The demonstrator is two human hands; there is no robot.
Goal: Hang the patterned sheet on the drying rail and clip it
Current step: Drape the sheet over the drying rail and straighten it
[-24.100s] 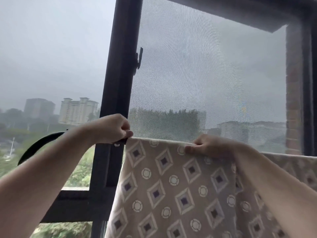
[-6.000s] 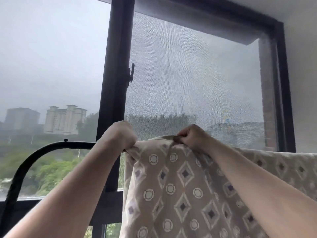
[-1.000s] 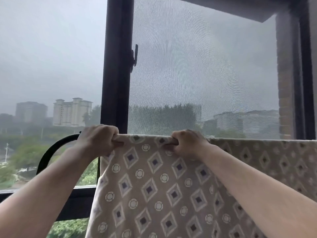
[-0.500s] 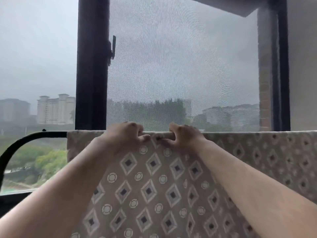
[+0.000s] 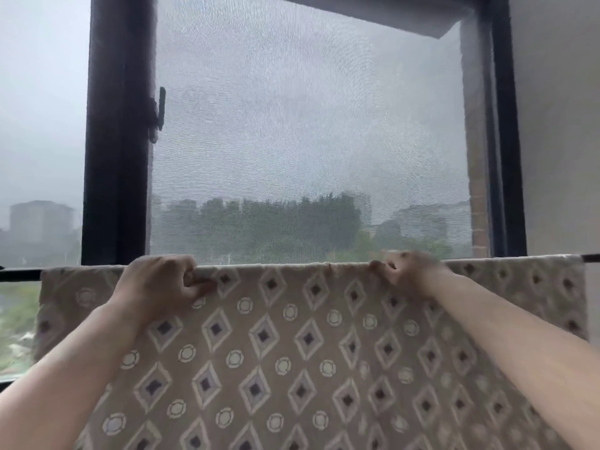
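Window (image 5: 308, 125) behind; left hand (image 5: 162, 284), right hand (image 5: 406, 274) farther apart on sheet (image 5: 292, 352)

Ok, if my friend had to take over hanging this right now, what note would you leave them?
Left hand: grips the top fold of the beige diamond-and-circle patterned sheet, where it lies over the thin black drying rail.
Right hand: blurred, but seems to pinch the same top edge further right.
Done: the sheet is draped over the rail and spread nearly flat along it.
Left: clip it. No clip shows in view, so find one first.
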